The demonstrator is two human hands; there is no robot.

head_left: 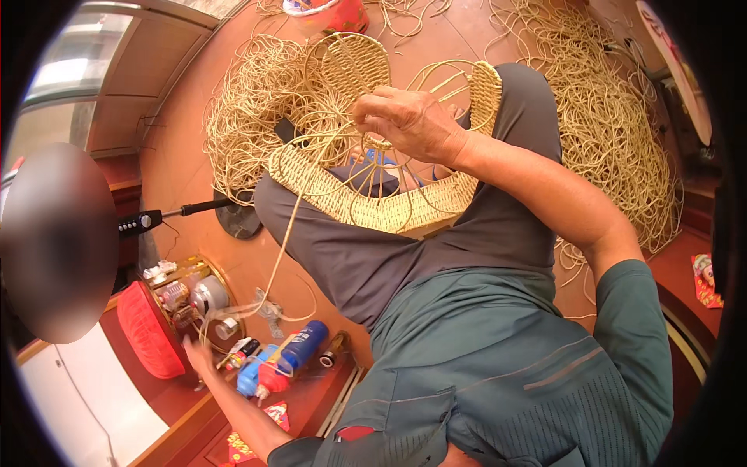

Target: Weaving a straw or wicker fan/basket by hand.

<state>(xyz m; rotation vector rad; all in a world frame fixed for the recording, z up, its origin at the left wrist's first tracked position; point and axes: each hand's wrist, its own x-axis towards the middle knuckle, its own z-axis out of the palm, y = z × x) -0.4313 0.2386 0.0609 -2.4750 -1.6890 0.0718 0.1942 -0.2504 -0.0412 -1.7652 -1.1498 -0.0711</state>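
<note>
A half-woven straw basket (pixel 373 212) on a wire frame rests across my lap, its bare wire loops showing in the middle. My right hand (pixel 408 121) is closed over the upper part of the frame, next to a round woven panel (pixel 354 66); its fingertips are partly hidden. From the basket a pale straw cord (pixel 289 233) runs down to the left and bends toward my left hand (pixel 200 359). That hand is stretched far out to the lower left, blurred by motion, and the cord appears to end in its grip.
Heaps of loose cord lie on the floor at the left (pixel 249 117) and right (pixel 599 117). A red bucket (pixel 327 14) stands at the top. A fan (pixel 58 241) is at the left. Near my left arm are a blue canister (pixel 303 342) and a red cloth cover (pixel 150 331).
</note>
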